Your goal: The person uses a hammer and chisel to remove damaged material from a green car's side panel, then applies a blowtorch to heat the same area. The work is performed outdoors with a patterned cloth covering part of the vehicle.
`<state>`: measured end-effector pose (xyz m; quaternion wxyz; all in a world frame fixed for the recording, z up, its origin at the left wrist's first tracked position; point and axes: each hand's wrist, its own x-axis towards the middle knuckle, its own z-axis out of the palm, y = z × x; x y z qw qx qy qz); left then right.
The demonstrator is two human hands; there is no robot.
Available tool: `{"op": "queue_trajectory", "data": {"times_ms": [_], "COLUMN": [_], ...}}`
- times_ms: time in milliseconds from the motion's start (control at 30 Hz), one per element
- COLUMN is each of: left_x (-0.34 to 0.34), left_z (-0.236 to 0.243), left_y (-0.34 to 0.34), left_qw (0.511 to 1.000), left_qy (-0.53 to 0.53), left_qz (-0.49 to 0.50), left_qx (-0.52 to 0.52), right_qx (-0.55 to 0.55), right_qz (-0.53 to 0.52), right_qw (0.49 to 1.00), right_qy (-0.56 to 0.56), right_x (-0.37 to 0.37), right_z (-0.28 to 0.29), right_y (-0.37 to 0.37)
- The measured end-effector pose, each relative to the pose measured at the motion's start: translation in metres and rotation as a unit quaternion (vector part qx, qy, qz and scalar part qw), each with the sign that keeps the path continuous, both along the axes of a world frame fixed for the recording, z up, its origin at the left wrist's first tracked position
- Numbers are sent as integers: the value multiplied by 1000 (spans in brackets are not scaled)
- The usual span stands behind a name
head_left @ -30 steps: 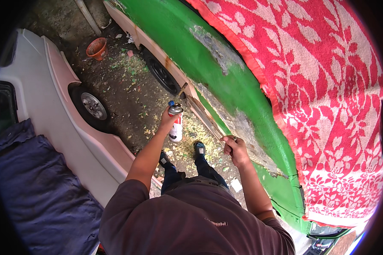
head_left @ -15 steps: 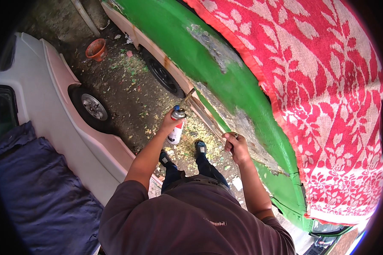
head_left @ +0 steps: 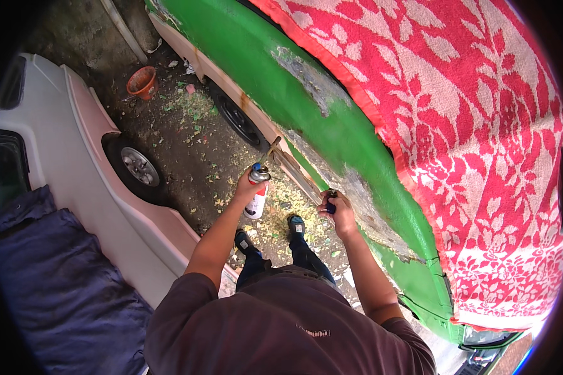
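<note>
My left hand [head_left: 246, 185] is closed round a blowtorch [head_left: 255, 204], a red and white gas canister with a blue knob and a metal burner tube. Its tube points away from me, toward the car's lower side. In my right hand [head_left: 342, 215] is a small dark lighter [head_left: 331, 201], held between thumb and fingers. This hand is beside the lower flank of a green car [head_left: 350, 134], where bare grey and stripped patches [head_left: 356, 187] show along the paint. Blowtorch and lighter are apart.
A patterned red and white cloth [head_left: 444, 112] covers the green car's upper part. To the left stands a pale car [head_left: 94, 156] with a dark blue cloth [head_left: 62, 281] on it. An orange bucket [head_left: 143, 83] and scattered paint flakes [head_left: 281, 206] are on the ground.
My right hand has turned and shifted slightly left, bringing the lighter into plain sight. The blowtorch has moved slightly in my left hand, which still grips it.
</note>
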<state>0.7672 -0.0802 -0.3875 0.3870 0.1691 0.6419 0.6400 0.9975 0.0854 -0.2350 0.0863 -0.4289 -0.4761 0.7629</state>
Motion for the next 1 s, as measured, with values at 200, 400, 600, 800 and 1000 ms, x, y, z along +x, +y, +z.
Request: {"op": "queue_trajectory", "data": {"times_ms": [200,400,600,800,1000], "left_x": [-7,-20,-29,-39,-42], "left_z": [1,1,15,-7,-3], "left_y": [-2,-4,-5,-7,-2], "left_qw": [999,994,987,991,988], "left_qy": [7,77,118,90,112], "left_qz": [-46,-71,-101,-95,-104], "left_qx": [-3,4,-48,-8,-16], "right_qx": [54,58,58,56,361], "right_qz": [-21,-52,-77,-74,40], "right_qw": [998,997,995,993,879], "right_qy": [-4,-20,-16,-77,-310], "right_x": [-9,-2,2,9,27], "right_z": [-11,-21,-19,-9,-25], "right_y": [-7,-19,-28,-44,-62]}}
